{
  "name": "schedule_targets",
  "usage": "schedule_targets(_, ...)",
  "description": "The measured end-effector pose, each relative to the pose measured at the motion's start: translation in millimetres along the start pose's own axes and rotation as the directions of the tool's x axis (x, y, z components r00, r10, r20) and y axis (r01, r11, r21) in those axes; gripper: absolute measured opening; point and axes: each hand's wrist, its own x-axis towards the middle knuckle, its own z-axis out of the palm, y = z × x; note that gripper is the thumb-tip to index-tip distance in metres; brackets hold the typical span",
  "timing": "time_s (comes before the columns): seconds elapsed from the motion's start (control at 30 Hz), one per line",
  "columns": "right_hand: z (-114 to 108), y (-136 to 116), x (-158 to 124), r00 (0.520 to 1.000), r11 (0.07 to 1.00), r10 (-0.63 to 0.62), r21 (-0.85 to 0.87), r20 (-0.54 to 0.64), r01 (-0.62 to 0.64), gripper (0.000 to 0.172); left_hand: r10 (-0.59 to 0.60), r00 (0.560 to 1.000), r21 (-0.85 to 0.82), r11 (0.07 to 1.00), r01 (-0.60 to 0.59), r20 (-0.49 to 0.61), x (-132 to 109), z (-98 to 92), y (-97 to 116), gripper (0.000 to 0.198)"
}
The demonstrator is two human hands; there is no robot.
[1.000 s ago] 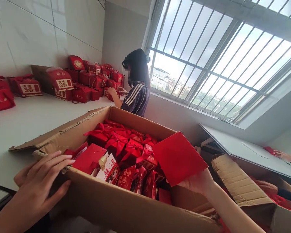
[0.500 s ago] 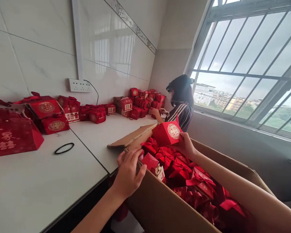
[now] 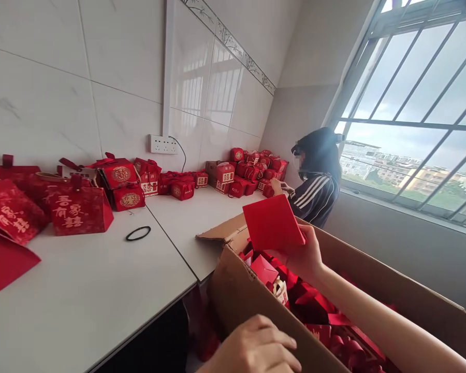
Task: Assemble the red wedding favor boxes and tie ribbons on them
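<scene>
A red gift box (image 3: 274,223) is gripped in my right hand (image 3: 308,251), tilted so that a plain red face shows. It is above a brown cardboard carton (image 3: 227,285), near the carton's left corner. Inside the carton lie many red boxes and ribbons, among them a pink-red box (image 3: 264,269) with an envelope-like flap. My left hand (image 3: 256,347) hovers low in the view by the carton's near side, fingers loosely bent and nothing seen in them. Its thumb is hidden.
White tables (image 3: 101,280) on the left bear a black hair tie (image 3: 138,233) and red gift boxes (image 3: 79,210) along the wall. A co-worker (image 3: 318,181) handles a pile of red boxes (image 3: 256,168). A power strip (image 3: 163,144) and barred window are behind.
My left hand has left the carton's corner and dropped toward me. The gift box in my right hand has turned, from its gold round emblem to a plain face. The view has swung left.
</scene>
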Motion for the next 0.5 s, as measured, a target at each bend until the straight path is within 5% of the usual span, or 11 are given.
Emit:
schedule_targets(0.13, -45.6, 16.5, 25.4, 0.953, 0.842, -0.286, -0.500, -0.097, 0.202, 0.051, -0.152, 0.983, 0.224, 0.959, 0.172, -0.106, 8.1, -18.9, -4.7, 0.026)
schedule_targets(0.3, -84.2, 54.7, 64.5, 0.914, 0.427, -0.398, -0.897, -0.072, 0.115, 0.048, -0.401, 0.915, 0.497, 0.805, 0.326, 0.050, 5.8, -17.9, -14.6, 0.061)
schedule_targets(0.5, -101.3, 90.8, 96.6, 0.894, 0.468, -0.441, -0.870, -0.075, 0.158, 0.049, -0.263, 0.964, 0.617, 0.766, 0.179, 0.047, -7.5, 3.9, -40.7, 0.062)
